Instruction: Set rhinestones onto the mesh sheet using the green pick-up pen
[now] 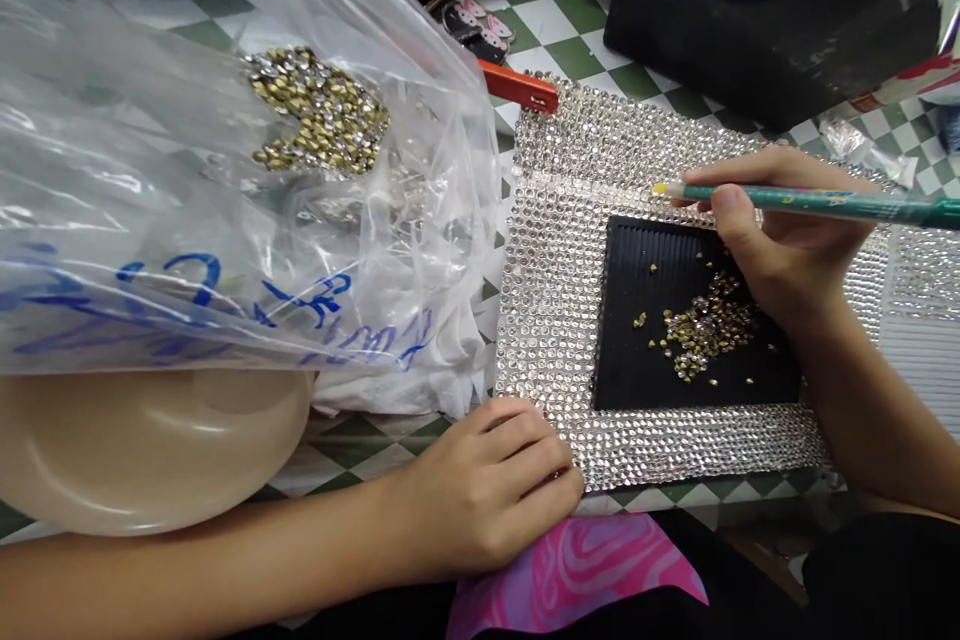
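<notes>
My right hand [780, 230] pinches a green pencil [825, 204] with a yellow tip, held nearly level. Its tip is at a narrow pale strip between rows of stones on a flat panel [551, 300] covered in silvery rhinestones. At the panel's near left corner, my left hand [502, 485] is closed over the edge with bent fingers; the fingertips are partly hidden. A black ribbed tray [637, 320] lies in the panel's middle. On it is a loose heap of gold-backed rhinestones [705, 325], with a few scattered around, partly under my right wrist.
A clear plastic bag [420, 250] with blue writing and more gold-backed stones [330, 115] lies at left, beside a beige bowl [165, 450]. Orange-handled tools [517, 85] touch the panel's far corner. A black bag [675, 30] stands at the back right on the checkered cloth [577, 10].
</notes>
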Available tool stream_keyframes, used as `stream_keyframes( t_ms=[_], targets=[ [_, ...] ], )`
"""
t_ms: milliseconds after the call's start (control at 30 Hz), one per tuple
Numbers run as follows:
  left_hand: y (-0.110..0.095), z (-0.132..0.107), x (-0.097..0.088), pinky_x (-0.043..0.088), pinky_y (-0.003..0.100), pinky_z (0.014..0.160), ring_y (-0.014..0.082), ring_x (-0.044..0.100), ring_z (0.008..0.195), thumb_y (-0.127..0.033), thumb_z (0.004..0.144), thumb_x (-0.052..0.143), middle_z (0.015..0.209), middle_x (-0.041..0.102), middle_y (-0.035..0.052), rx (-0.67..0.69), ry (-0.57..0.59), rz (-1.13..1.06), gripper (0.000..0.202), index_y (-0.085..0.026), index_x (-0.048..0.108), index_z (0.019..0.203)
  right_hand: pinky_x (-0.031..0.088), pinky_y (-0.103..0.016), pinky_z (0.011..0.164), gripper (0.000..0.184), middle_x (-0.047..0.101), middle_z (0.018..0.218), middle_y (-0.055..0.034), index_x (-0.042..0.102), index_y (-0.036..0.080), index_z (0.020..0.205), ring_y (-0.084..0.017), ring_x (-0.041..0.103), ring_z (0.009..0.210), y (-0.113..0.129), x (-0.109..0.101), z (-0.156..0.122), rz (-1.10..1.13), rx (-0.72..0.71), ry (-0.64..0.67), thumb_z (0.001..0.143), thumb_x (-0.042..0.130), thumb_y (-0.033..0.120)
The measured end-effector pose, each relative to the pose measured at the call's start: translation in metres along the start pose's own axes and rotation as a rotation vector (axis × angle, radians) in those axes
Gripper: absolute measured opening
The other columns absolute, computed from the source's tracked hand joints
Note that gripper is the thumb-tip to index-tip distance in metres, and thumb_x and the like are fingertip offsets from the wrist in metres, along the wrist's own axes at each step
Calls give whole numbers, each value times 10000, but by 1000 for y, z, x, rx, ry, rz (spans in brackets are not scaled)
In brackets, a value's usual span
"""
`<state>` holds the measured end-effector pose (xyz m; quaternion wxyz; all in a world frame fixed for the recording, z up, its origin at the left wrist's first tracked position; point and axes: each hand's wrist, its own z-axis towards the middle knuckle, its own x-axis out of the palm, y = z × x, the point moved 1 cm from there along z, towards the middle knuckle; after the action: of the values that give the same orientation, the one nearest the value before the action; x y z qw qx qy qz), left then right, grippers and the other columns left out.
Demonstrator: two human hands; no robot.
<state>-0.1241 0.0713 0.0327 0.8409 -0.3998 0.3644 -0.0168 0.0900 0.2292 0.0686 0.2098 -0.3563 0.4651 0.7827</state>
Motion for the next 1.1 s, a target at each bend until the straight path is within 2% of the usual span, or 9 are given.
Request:
stream_keyframes(
  t_ms=[133,333,533,700,800,1100],
  targets=[
    [1,0,1,384,325,787,150,486,789,-86,888,418,805,597,41,2,-3,-6,216,-95,633,868,495,-301,658,147,672,770,4,670,193,844,-123,635,696,7,-11,-6,-40,3,-94,757,554,175],
    [1,-3,2,381,335,793,152,490,790,-85,895,402,834,607,42,9,2,-2,228,-94,629,884,416,-312,530,212,675,713,13,701,277,836,-141,614,619,8,-26,-36,-25,18,-244,701,586,160],
    [0,-2,2,380,337,778,154,491,790,-95,900,398,836,610,45,7,0,0,235,-98,631,875,408,-319,528,232,658,681,3,701,261,800,-148,593,593,-3,-27,-53,-34,34,-224,666,583,113],
    [1,-1,2,382,334,781,153,491,795,-90,900,396,846,612,45,6,7,6,235,-97,630,886,400,-310,535,225,638,650,4,695,247,784,-137,567,575,-6,-28,-55,-16,18,-222,667,568,103],
    [1,-2,2,382,330,786,150,489,795,-95,902,397,847,614,39,5,11,1,233,-102,630,887,385,-305,538,226,615,631,10,690,256,793,-128,552,570,-5,-28,-56,-3,61,-214,686,552,111],
    [0,-2,3,380,327,788,148,487,788,-95,905,391,833,617,38,-6,11,-1,245,-103,634,873,395,-317,568,239,628,679,5,686,256,815,-135,560,609,-3,-28,-57,0,91,-172,701,538,106]
  ],
)
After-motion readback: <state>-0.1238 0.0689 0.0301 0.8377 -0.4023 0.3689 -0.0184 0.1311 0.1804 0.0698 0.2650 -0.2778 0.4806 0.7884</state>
